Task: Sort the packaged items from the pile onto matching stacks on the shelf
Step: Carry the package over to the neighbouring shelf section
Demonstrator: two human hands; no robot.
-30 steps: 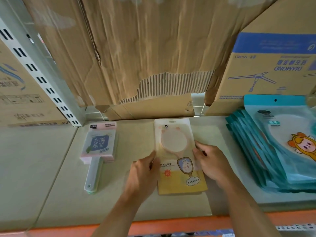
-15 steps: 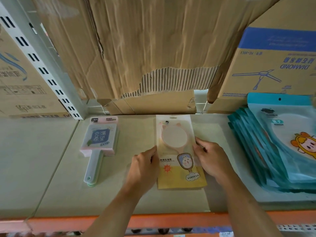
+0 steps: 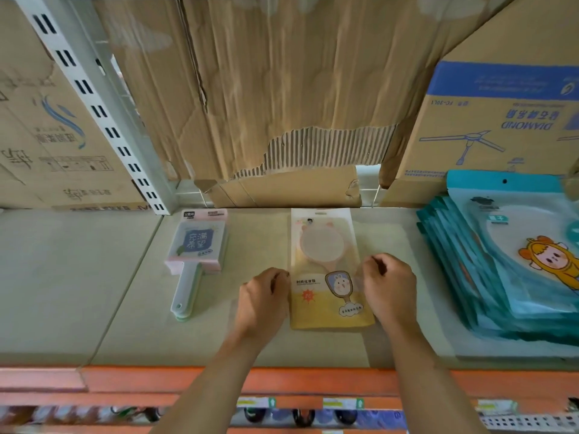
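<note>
Far left: cardboard box [image 3: 62, 136] at the back, white slotted upright [image 3: 103, 120] just beside it. Shelf [image 3: 78, 292] is pale, with an orange front rail [image 3: 156, 379].

Pink pack stack [image 3: 200, 242] lies flat left of centre, pale green handles pointing toward the front.

Left hand [image 3: 263, 299] sits on the shelf at the left edge of the yellow mirror pack [image 3: 326, 296], fingers curled against that edge. Can't tell whether it grips the pack or only touches it.

The yellow mirror pack lies flat mid-shelf, hang tab to the back, well apart from both stacks. Torn cardboard sheet [image 3: 297, 89] stands behind it.

Right hand [image 3: 391, 286] is at the pack's right edge, fingers curled in, thumb and fingertips close together. Grip unclear here too.

Right: teal pack stack [image 3: 501, 277], fanned out, cartoon print on top. Fan carton [image 3: 501, 120] behind it.
</note>
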